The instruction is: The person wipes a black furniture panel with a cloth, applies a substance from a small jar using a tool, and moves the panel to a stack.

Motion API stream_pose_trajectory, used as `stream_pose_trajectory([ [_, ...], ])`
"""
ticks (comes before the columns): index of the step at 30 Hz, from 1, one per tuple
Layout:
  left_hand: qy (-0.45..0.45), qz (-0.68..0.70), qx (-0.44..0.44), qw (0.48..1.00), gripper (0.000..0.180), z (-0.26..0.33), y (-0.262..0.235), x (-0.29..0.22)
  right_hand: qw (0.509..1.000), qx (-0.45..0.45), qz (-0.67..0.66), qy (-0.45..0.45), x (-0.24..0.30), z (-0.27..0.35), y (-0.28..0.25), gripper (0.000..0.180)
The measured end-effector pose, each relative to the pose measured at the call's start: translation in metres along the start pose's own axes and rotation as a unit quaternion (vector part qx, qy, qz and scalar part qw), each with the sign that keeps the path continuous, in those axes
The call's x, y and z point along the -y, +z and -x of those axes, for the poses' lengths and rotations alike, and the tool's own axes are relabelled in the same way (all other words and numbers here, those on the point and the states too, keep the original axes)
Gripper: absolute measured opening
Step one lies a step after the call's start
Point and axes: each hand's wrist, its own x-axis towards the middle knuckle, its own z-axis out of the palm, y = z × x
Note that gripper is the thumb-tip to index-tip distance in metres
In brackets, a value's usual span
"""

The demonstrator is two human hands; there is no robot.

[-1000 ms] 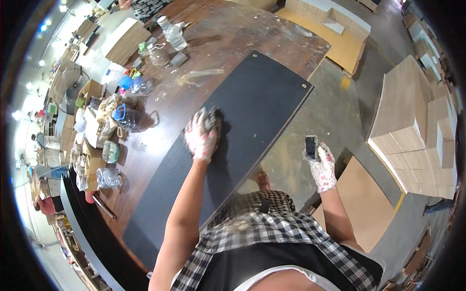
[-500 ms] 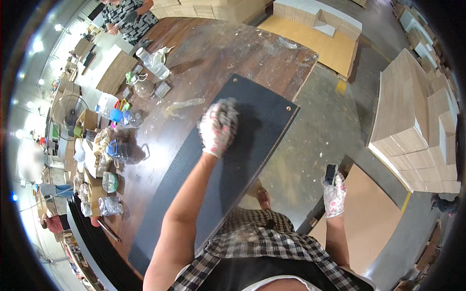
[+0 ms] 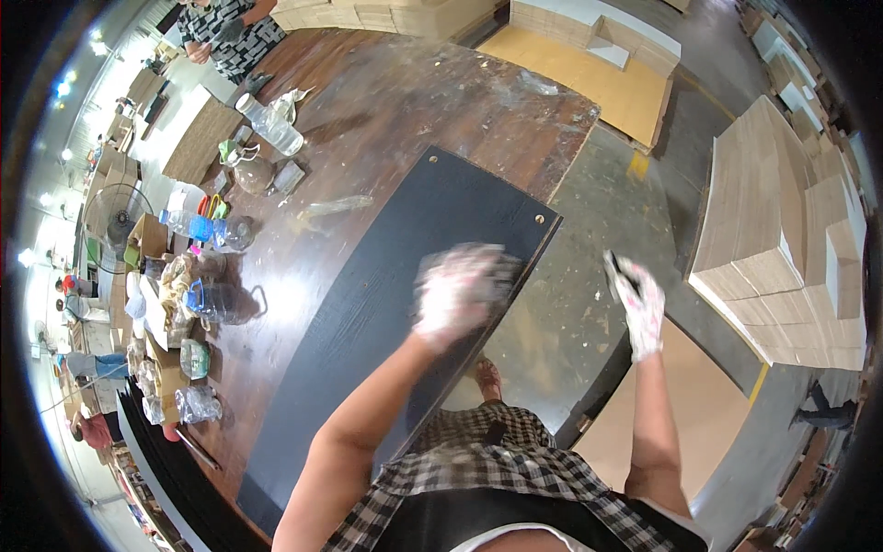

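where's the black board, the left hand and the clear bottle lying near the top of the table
black board (image 3: pixel 368 313), head view, on its bare middle face.
left hand (image 3: pixel 455 293), head view, on the back of the blurred glove.
clear bottle (image 3: pixel 269 125), head view, on its body, lying on the brown table.

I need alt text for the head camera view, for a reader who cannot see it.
A person's gloved left hand, blurred, presses on a long black panel lying on a brown worktable. The gloved right hand holds a small dark object out over the concrete floor. Plastic bottles clutter the table's left side.
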Motion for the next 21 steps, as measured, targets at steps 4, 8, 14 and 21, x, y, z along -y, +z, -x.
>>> stream_pose_trajectory([
  [4,-0.157,-0.200,-0.166,0.953,0.036,0.070,-0.061,0.092,0.947,0.086,0.235,-0.200,0.029,-0.089,0.049,0.022],
  [8,-0.296,-0.190,-0.145,0.925,0.043,0.089,-0.067,0.116,0.910,0.170,0.298,-0.235,0.022,-0.132,0.103,0.022],
  [14,-0.316,-0.188,-0.128,0.921,0.046,0.085,-0.070,0.103,0.874,0.239,0.353,-0.233,0.028,-0.159,0.176,0.029],
  [21,-0.315,-0.166,-0.128,0.926,0.044,0.079,-0.074,0.101,0.860,0.277,0.356,-0.238,0.061,-0.206,0.277,0.030],
])
